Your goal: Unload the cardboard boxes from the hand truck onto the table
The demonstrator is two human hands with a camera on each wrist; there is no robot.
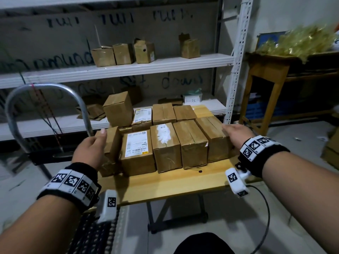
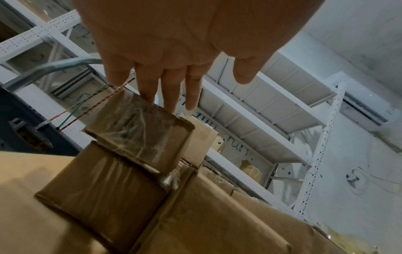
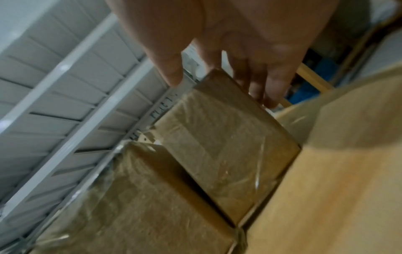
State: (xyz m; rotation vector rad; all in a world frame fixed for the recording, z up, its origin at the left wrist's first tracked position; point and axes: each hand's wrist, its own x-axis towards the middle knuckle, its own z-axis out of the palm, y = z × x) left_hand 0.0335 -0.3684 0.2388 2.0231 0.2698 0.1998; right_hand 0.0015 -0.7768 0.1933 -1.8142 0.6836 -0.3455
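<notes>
Several taped cardboard boxes stand packed together in two rows on the wooden table (image 1: 174, 182). My left hand (image 1: 89, 151) lies against the left side of the leftmost box (image 1: 111, 143), thumb up near its top edge; its fingers (image 2: 152, 89) are straight and touch the box's (image 2: 139, 130) far edge. My right hand (image 1: 236, 132) lies flat along the right side of the rightmost box (image 1: 214, 136), with straight fingers (image 3: 261, 82) beside that box (image 3: 222, 137). The hand truck's metal handle (image 1: 45, 88) curves up just left of the table.
A white metal shelf rack (image 1: 128, 68) with small boxes stands right behind the table. One box (image 1: 118, 109) sits raised at the back left of the group. A wooden stand (image 1: 266, 74) is at the right, more cardboard (image 1: 332, 149) on the floor beyond.
</notes>
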